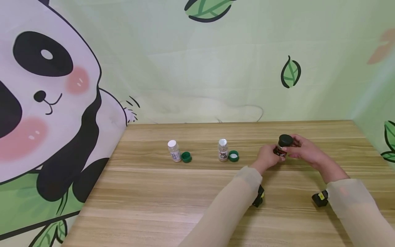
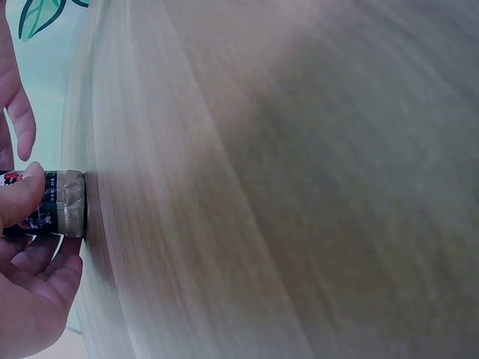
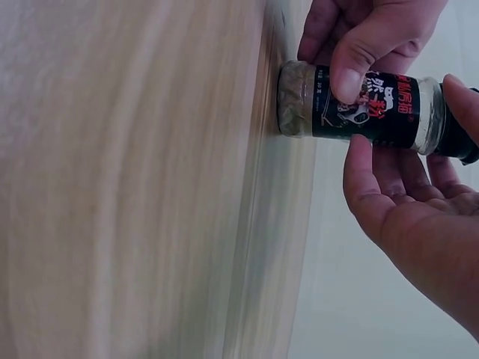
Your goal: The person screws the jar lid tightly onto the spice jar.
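A small glass spice jar (image 3: pixel 367 108) with a black label and black cap (image 1: pixel 285 140) stands upright on the wooden table at the right. My left hand (image 1: pixel 267 157) grips its body low down, the thumb laid across the label in the right wrist view. Around the neck and cap, my right hand (image 1: pixel 308 151) has its thumb on the near side and fingers behind. Only part of the right hand (image 2: pixel 16 97) shows in the left wrist view.
To the left stand a clear bottle with a silvery top (image 1: pixel 223 151) and a white-topped bottle (image 1: pixel 174 151). A green cap (image 1: pixel 233 156) lies beside the first, another green cap (image 1: pixel 186 157) beside the second. A panda-printed cloth (image 1: pixel 185 68) hangs behind the table (image 1: pixel 154 199).
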A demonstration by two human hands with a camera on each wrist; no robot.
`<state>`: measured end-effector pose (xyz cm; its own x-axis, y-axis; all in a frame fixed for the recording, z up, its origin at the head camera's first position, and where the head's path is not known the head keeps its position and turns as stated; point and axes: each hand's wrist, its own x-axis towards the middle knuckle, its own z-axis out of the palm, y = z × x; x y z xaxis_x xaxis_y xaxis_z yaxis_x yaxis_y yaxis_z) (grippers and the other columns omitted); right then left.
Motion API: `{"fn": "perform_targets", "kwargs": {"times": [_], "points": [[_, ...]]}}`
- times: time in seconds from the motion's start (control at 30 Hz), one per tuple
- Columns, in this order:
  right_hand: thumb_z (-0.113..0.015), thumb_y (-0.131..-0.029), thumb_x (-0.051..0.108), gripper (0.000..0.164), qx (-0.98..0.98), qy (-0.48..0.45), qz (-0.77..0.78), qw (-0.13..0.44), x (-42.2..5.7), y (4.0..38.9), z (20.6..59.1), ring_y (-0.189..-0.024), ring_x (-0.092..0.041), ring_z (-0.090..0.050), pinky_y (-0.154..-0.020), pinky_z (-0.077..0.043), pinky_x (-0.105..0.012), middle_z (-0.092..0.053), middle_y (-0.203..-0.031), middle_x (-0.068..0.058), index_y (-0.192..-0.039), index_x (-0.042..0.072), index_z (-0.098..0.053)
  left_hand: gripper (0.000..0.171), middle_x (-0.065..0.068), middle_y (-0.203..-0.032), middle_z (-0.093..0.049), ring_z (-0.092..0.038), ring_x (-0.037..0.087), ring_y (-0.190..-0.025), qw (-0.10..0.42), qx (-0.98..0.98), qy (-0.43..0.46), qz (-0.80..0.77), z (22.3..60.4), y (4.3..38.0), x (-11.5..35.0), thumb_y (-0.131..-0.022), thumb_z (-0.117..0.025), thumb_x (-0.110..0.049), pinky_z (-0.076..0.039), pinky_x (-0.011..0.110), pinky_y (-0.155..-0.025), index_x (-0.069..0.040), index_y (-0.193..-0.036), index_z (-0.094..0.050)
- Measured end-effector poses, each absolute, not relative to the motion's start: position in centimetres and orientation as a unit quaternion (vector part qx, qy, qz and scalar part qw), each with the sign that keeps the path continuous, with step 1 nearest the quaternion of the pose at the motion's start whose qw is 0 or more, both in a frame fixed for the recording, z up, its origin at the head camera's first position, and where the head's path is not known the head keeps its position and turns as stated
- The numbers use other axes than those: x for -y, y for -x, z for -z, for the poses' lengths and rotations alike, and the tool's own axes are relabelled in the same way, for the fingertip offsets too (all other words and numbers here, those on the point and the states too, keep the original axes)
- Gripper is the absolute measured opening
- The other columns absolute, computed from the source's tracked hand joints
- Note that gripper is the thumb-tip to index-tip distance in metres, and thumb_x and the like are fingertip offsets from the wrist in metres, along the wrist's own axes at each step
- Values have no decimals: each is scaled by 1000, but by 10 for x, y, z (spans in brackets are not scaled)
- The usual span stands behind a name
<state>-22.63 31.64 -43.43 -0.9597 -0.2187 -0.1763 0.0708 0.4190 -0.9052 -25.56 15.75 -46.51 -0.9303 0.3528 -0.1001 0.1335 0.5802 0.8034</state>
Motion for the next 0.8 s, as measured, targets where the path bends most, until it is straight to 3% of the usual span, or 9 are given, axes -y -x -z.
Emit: {"fn": "perform_targets", "kwargs": {"times": [0.2,0.5,0.67,0.8], "points": [[-57,-104,15,57,-826,35,548,126,-314,227,437,-96,16,-54,-85,-56,-21,-38,-150,-38,-145,-11,-28,27,6,-106,-78,-58,7,-83,130,-882,-134,-432,463,255,-157,-85,-83,-13,-46,13,-76,-6,-111,-75],[-60,-103,15,56,-830,21,547,104,-311,227,441,-95,14,-55,-83,-57,-20,-55,-134,-14,-143,-10,-31,29,7,-109,-78,-57,7,-82,132,-877,-133,-443,463,254,-157,-87,-82,-13,-46,14,-75,-5,-113,-75],[-61,-102,15,54,-828,16,551,97,-310,227,441,-94,14,-55,-82,-57,-20,-57,-125,-1,-141,-10,-32,28,7,-108,-78,-55,7,-81,130,-876,-133,-445,463,254,-157,-87,-82,-13,-46,13,-75,-5,-113,-74],[-61,-102,14,55,-825,11,557,93,-308,226,441,-93,14,-55,-81,-57,-19,-57,-123,2,-140,-11,-31,28,7,-107,-78,-54,7,-80,129,-876,-132,-446,464,254,-157,-87,-82,-12,-45,13,-74,-4,-112,-75]]}}
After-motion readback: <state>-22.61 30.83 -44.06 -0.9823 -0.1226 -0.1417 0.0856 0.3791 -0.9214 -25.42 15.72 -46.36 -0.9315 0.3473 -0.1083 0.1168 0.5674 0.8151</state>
